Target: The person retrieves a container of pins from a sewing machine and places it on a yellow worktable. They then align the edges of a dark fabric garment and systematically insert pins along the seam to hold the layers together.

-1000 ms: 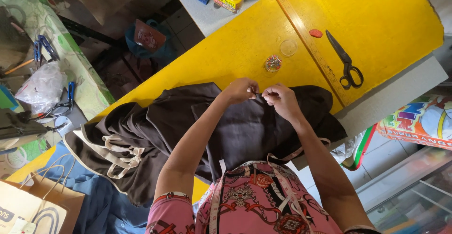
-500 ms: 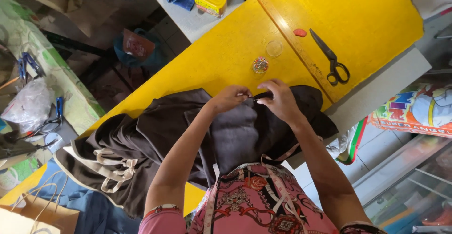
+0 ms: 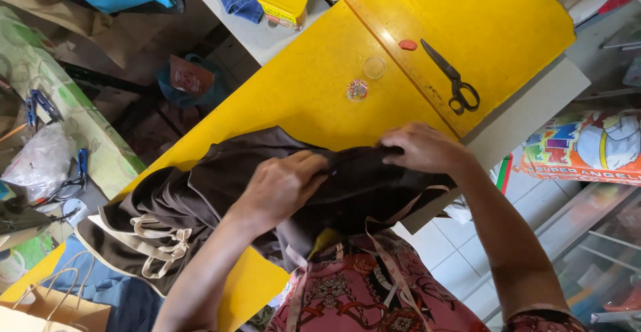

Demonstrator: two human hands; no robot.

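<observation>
The dark cloth, likely soft, light and limp, is pinched by the closed left hand and right hand at its edge nearest the scissors.

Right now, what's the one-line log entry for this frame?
left hand: grips dark brown garment | right hand: pinches its edge | scissors: idle on yellow table

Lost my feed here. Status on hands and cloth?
Left hand and right hand both gripping the dark cloth, bunched at the table edge. Scissors lie clear beyond.
</observation>
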